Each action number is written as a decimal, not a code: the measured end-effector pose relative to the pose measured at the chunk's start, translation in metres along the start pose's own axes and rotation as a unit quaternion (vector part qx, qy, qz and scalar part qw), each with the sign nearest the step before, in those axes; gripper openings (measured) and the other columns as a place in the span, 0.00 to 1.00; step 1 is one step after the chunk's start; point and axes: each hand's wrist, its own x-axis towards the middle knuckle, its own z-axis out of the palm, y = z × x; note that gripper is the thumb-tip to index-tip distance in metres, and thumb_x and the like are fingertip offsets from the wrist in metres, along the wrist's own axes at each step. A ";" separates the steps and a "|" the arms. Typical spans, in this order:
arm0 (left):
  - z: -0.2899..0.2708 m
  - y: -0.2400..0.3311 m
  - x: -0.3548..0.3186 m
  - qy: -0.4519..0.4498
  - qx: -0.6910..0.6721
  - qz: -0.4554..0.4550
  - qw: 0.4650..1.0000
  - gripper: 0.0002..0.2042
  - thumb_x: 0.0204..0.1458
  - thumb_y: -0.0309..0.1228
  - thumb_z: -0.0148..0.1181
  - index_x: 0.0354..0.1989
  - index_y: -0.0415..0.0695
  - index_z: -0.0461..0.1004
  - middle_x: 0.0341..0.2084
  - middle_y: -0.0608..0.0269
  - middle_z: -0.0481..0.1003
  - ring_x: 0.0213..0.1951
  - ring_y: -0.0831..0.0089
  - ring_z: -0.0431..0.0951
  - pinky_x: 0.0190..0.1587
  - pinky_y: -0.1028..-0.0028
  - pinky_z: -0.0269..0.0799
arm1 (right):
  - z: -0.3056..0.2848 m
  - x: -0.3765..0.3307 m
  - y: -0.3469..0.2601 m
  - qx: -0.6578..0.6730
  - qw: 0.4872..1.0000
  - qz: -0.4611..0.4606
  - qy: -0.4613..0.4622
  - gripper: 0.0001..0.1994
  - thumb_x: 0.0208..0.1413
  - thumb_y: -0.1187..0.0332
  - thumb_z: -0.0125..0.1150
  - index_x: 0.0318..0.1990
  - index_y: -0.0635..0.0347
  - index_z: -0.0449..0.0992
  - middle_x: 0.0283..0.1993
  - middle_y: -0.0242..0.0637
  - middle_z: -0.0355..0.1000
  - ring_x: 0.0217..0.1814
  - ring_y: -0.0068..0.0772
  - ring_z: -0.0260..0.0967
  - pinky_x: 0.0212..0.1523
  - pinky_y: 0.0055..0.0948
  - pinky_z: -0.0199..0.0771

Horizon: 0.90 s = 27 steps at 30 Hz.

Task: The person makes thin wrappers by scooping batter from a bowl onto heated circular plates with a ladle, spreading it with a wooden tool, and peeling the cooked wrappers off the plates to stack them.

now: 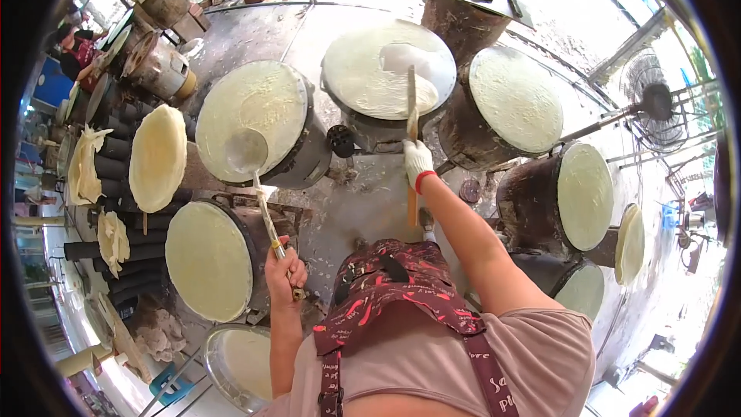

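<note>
My left hand is closed around the handle of a long metal ladle. The ladle's round bowl lies over the lower part of the pale batter on the left round griddle. My right hand, in a white glove with a red band at the wrist, grips a long flat wooden stick. Its far end reaches over the batter on the middle griddle. Beside that end, a smooth patch shows in the rougher batter. Both griddles sit on dark, drum-like stoves.
More batter-covered griddles curve around me: one at upper right, one at right and one at left. A large pale flatbread stands by black cylinders. A fan is at right; another person is at far left.
</note>
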 end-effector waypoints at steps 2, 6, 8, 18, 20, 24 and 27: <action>0.012 -0.011 0.003 -0.001 0.011 0.010 1.000 0.14 0.53 0.22 0.47 0.49 0.41 0.64 0.18 0.68 0.58 0.11 0.85 0.56 0.12 0.83 0.54 | -0.014 -0.024 -0.016 -0.128 0.981 -0.084 -0.117 0.18 0.55 0.58 0.49 0.41 0.65 0.74 0.24 0.38 0.68 0.24 0.29 0.61 0.28 0.33 0.64; 0.060 -0.037 0.015 0.002 -0.004 0.007 1.000 0.11 0.55 0.24 0.48 0.47 0.42 0.64 0.18 0.69 0.58 0.11 0.85 0.55 0.12 0.83 0.53 | -0.090 -0.020 -0.002 -0.105 0.975 0.084 -0.178 0.19 0.54 0.58 0.51 0.46 0.64 0.72 0.26 0.34 0.70 0.24 0.27 0.65 0.26 0.28 0.64; 0.087 -0.052 0.021 -0.007 -0.020 0.006 1.000 0.11 0.55 0.24 0.48 0.47 0.43 0.64 0.19 0.69 0.59 0.11 0.86 0.55 0.12 0.84 0.53 | -0.126 0.015 -0.021 -0.091 0.983 0.082 -0.136 0.20 0.54 0.60 0.51 0.50 0.64 0.72 0.29 0.36 0.72 0.26 0.26 0.66 0.28 0.27 0.65; 0.204 -0.115 0.041 -0.065 -0.070 -0.018 0.995 0.10 0.56 0.29 0.52 0.47 0.47 0.67 0.21 0.70 0.59 0.15 0.82 0.57 0.17 0.81 0.57 | -0.189 0.117 -0.065 -0.325 0.921 -0.168 -0.135 0.17 0.57 0.59 0.46 0.45 0.61 0.73 0.38 0.58 0.72 0.44 0.59 0.69 0.45 0.45 0.68; 0.218 -0.122 0.044 -0.070 -0.072 -0.018 0.995 0.11 0.56 0.29 0.53 0.47 0.47 0.67 0.22 0.69 0.60 0.16 0.82 0.58 0.18 0.81 0.58 | -0.176 0.139 -0.092 -0.336 0.919 -0.175 -0.110 0.16 0.57 0.59 0.48 0.43 0.61 0.73 0.38 0.57 0.72 0.44 0.59 0.69 0.44 0.45 0.68; 0.230 -0.121 0.050 -0.065 -0.083 -0.014 0.994 0.11 0.55 0.28 0.55 0.46 0.46 0.66 0.24 0.68 0.61 0.18 0.81 0.59 0.19 0.81 0.59 | -0.187 0.114 -0.059 -0.322 0.871 -0.196 -0.316 0.16 0.57 0.60 0.49 0.47 0.60 0.71 0.42 0.55 0.72 0.46 0.57 0.69 0.46 0.43 0.68; 0.227 -0.114 0.054 -0.060 -0.075 -0.010 0.995 0.11 0.54 0.27 0.54 0.46 0.45 0.66 0.26 0.67 0.62 0.20 0.80 0.61 0.20 0.80 0.60 | -0.223 0.073 -0.043 -0.362 0.855 -0.075 -0.364 0.20 0.57 0.58 0.48 0.53 0.57 0.69 0.45 0.54 0.72 0.50 0.51 0.69 0.51 0.39 0.67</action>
